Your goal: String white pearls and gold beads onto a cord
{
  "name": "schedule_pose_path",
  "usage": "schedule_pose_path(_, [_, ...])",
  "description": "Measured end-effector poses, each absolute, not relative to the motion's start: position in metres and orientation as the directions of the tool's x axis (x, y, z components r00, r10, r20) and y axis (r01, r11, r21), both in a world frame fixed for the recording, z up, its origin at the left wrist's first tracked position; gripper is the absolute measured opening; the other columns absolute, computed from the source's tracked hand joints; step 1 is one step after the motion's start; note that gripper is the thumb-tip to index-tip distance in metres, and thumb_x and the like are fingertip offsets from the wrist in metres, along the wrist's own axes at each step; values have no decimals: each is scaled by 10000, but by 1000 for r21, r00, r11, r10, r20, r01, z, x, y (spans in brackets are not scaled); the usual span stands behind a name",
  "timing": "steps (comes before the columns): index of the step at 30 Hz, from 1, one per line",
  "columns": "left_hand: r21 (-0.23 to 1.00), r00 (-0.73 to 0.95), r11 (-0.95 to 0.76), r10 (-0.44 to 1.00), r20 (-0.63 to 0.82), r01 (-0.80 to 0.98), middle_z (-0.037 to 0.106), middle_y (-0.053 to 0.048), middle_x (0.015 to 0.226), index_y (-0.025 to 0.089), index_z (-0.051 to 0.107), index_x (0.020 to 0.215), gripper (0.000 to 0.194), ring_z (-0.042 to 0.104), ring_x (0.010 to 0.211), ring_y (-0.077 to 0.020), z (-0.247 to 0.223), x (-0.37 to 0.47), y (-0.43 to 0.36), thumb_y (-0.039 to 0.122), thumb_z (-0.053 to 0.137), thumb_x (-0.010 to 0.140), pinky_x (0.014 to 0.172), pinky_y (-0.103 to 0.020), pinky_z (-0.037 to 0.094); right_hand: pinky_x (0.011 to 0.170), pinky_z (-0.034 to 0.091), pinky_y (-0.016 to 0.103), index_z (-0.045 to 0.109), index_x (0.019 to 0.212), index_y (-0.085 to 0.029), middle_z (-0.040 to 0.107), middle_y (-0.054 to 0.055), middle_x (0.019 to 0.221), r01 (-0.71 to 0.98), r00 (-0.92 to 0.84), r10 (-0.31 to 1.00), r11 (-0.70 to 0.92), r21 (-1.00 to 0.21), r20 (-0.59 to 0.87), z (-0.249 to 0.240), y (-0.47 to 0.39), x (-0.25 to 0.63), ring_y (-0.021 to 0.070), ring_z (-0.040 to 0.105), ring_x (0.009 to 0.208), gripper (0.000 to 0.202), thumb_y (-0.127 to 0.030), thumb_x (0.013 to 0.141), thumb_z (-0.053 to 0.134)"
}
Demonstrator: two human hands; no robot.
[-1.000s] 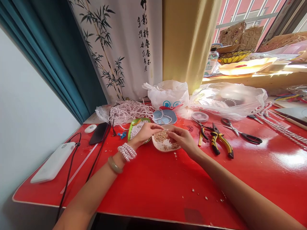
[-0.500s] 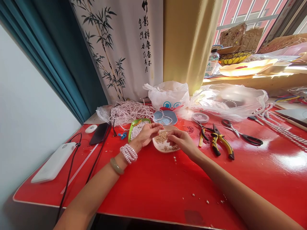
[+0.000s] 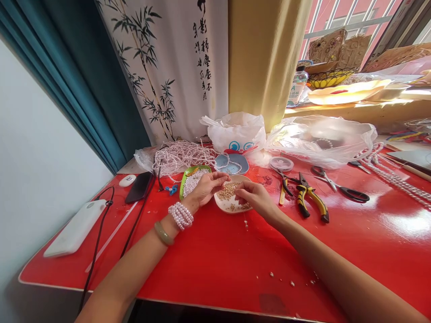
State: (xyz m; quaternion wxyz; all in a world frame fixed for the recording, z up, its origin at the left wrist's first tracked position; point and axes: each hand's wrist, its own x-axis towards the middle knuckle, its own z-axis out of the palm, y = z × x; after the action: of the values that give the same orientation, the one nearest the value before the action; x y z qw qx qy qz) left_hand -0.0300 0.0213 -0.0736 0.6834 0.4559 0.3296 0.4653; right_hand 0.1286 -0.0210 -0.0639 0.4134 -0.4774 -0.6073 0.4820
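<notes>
My left hand [image 3: 209, 187], with strands of pearl beads [image 3: 181, 216] and a green bangle [image 3: 163, 233] around its wrist, is closed in a pinch. What its fingertips hold is too small to make out. Facing it, my right hand [image 3: 252, 194] is pinched over the right side of a white dish [image 3: 222, 207]; whatever it grips is hidden. Small gold beads [image 3: 227, 192] lie in that dish. Just below its edge show a few tiny beads [image 3: 246, 224], whose thread, if any, is too fine to see. Left of the dish, a green tray [image 3: 183, 183] holds loose white pearls [image 3: 194, 180].
Behind my hands are a blue-grey tray [image 3: 243, 163] and heaped pearl strands [image 3: 182, 157]. Yellow-black pliers [image 3: 312, 197], smaller pliers [image 3: 283, 181] and scissors [image 3: 340, 186] lie right. A dark phone [image 3: 138, 187], a white power bank [image 3: 74, 229] and cables [image 3: 101, 240] lie left.
Both hands keep almost the same pinched pose above the dish. The view has shifted very slightly; nothing has visibly been picked up or let go.
</notes>
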Motion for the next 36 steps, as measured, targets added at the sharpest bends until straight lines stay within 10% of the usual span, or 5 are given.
schedule_pose_path(28, [953, 357, 125, 934, -20, -274, 612, -22, 748, 114, 628, 749, 200, 522, 637, -57, -74, -30, 21, 172, 697, 569, 598, -177, 396, 446, 391, 187, 519, 609, -157, 539, -13, 548, 181, -208, 978, 69, -981, 31, -63, -21, 128, 84, 488, 487, 122, -260, 675, 513])
schedule_pose_path(36, [994, 397, -86, 916, 52, 68, 638, -72, 837, 146, 579, 904, 296, 563, 748, -134, -53, -40, 23, 256, 637, 636, 543, -198, 386, 457, 382, 198, 528, 666, -157, 549, 1, 600, 203, -232, 971, 112, -973, 64, -69, -17, 128, 90, 496, 509, 184, -336, 706, 513])
